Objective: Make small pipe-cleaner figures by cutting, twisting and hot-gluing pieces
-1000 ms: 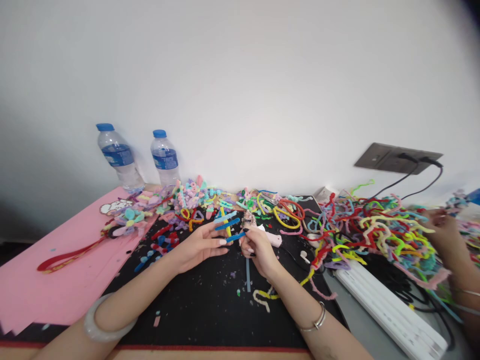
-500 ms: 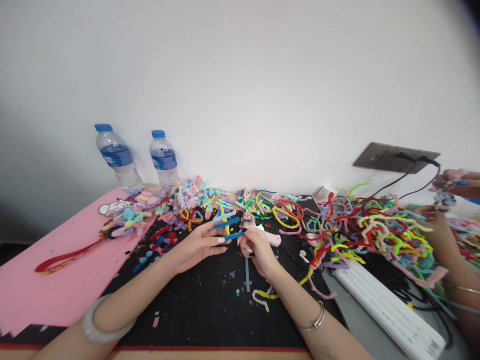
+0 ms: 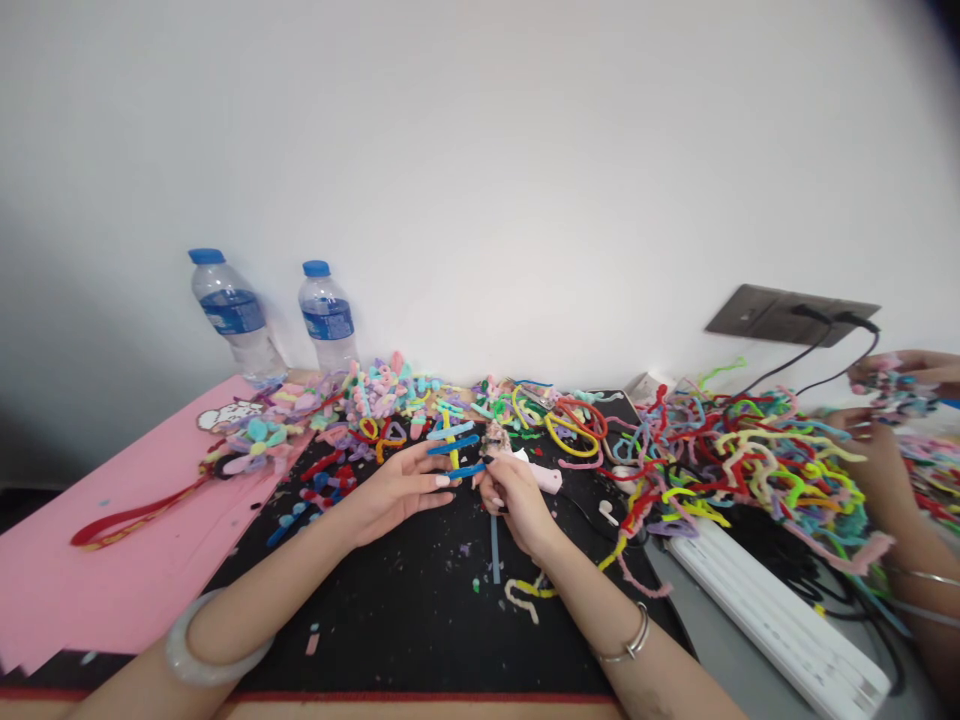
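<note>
A small piece made of blue pipe cleaners (image 3: 466, 471) with a yellow pipe cleaner strip (image 3: 453, 452) and a light-blue strip (image 3: 452, 431) spans the space between my hands. My left hand (image 3: 397, 490) grips its left side, thumb below and fingers behind. At its right end, my right hand (image 3: 517, 497) pinches the lower blue strip between thumb and finger. Just behind my right hand lies a pale pink glue gun (image 3: 549, 479), partly hidden by it. Below that hand, a translucent glue stick (image 3: 495, 552) shows on the black mat (image 3: 405, 620).
Tangled pipe cleaners (image 3: 780, 465) fill the right side, beside a white power strip (image 3: 780, 620). Another person's hands (image 3: 874, 425) hold a colourful piece there. Two water bottles (image 3: 328, 320) stand by the wall, near pink sheets (image 3: 150, 540) and finished fuzzy flowers (image 3: 259, 440).
My hands and the blue piece stay almost still. At the right, the other person's hands have shifted slightly left and turned their piece.
</note>
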`<state>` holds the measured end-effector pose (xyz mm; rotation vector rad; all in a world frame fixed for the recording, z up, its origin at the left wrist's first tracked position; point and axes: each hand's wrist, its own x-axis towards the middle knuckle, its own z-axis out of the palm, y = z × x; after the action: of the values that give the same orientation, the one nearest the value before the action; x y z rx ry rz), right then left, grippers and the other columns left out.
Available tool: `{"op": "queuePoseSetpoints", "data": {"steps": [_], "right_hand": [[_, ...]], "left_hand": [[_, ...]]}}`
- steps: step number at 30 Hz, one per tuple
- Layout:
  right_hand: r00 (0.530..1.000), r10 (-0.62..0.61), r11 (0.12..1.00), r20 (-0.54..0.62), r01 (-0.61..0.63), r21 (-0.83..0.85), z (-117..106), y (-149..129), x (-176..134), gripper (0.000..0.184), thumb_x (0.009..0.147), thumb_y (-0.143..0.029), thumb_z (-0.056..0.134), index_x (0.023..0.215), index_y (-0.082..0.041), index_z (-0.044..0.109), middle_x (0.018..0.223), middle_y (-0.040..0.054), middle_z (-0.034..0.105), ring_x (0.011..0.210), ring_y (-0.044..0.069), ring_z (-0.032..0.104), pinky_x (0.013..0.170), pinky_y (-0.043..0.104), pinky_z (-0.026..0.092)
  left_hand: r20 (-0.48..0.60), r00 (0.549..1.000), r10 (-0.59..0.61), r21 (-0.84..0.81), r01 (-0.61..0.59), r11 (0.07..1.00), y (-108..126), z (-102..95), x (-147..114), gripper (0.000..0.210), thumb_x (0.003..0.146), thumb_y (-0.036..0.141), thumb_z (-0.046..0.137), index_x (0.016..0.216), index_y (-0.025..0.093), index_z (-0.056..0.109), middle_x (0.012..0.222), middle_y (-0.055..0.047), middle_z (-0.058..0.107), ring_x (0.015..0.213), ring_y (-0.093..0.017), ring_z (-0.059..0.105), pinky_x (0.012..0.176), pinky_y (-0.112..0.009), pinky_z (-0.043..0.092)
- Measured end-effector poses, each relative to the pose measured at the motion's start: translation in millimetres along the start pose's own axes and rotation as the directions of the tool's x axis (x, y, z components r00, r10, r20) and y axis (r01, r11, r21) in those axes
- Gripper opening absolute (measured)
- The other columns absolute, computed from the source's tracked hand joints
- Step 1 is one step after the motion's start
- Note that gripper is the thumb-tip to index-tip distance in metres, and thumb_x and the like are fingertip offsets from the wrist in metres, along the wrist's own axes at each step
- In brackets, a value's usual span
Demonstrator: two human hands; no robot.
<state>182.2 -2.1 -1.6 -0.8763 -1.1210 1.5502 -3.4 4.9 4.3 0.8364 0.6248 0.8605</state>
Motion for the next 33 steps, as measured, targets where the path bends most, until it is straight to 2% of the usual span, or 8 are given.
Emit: {"op": "queuePoseSetpoints", "data": {"steps": [10, 17, 20, 24, 33], "right_hand": [[1.0, -0.001, 1.0, 0.002, 0.001, -0.011, -1.5, 2.8, 0.8, 0.029, 0.079, -0.038, 0.05, 0.064, -0.015, 0.057, 0.039, -0.0083, 0.035, 0.034, 0.004, 0.022, 0.036, 0.02, 0.014], [1.0, -0.02, 0.999, -0.001, 0.02, -0.048, -2.5, 2.5, 0.6, 0.028, 0.079, -0.039, 0.051, 0.064, -0.016, 0.054, 0.039, -0.0091, 0.034, 0.035, 0.004, 0.022, 0.037, 0.019, 0.015], [0.999, -0.029, 0.992, 0.022, 0.032, -0.119, -1.0, 1.0, -0.4, 0.023, 0.077, -0.036, 0.055, 0.064, -0.017, 0.052, 0.041, -0.0098, 0.033, 0.037, 0.004, 0.023, 0.038, 0.019, 0.016], [0.998, -0.053, 0.968, 0.017, 0.055, -0.244, 1.7, -0.6, -1.8, 0.019, 0.073, -0.032, 0.06, 0.066, -0.018, 0.049, 0.047, -0.0088, 0.038, 0.041, 0.006, 0.03, 0.04, 0.019, 0.02], [0.998, -0.057, 0.954, 0.021, 0.06, -0.295, 2.0, -0.4, -1.8, 0.019, 0.074, -0.034, 0.058, 0.068, -0.019, 0.049, 0.048, -0.0087, 0.036, 0.041, 0.006, 0.03, 0.041, 0.021, 0.02]], "left_hand": [[0.01, 1.0, 0.003, 0.002, -0.003, 1.0, 0.7, 1.4, -0.4, 0.039, 0.076, 0.009, 0.066, 0.111, 0.024, 0.059, 0.107, -0.005, 0.061, 0.098, -0.018, 0.06, 0.081, -0.029, 0.05], [0.021, 1.0, 0.019, 0.039, -0.02, 0.999, -0.5, 0.4, 0.0, 0.041, 0.075, 0.012, 0.067, 0.114, 0.024, 0.058, 0.111, -0.006, 0.06, 0.102, -0.02, 0.058, 0.085, -0.032, 0.049], [0.022, 0.999, 0.023, 0.064, -0.024, 0.998, -1.5, 1.3, 0.1, 0.047, 0.074, 0.013, 0.068, 0.118, 0.026, 0.056, 0.11, -0.006, 0.06, 0.103, -0.021, 0.057, 0.086, -0.035, 0.048], [0.008, 1.0, 0.018, 0.08, -0.018, 0.997, -2.8, 2.9, -0.4, 0.051, 0.072, 0.014, 0.07, 0.118, 0.028, 0.056, 0.11, -0.005, 0.06, 0.101, -0.02, 0.057, 0.086, -0.035, 0.048], [-0.004, 1.0, 0.021, 0.089, -0.02, 0.996, -3.0, 3.2, 0.0, 0.05, 0.071, 0.014, 0.071, 0.117, 0.028, 0.057, 0.106, -0.004, 0.062, 0.1, -0.019, 0.057, 0.085, -0.032, 0.048]]}}
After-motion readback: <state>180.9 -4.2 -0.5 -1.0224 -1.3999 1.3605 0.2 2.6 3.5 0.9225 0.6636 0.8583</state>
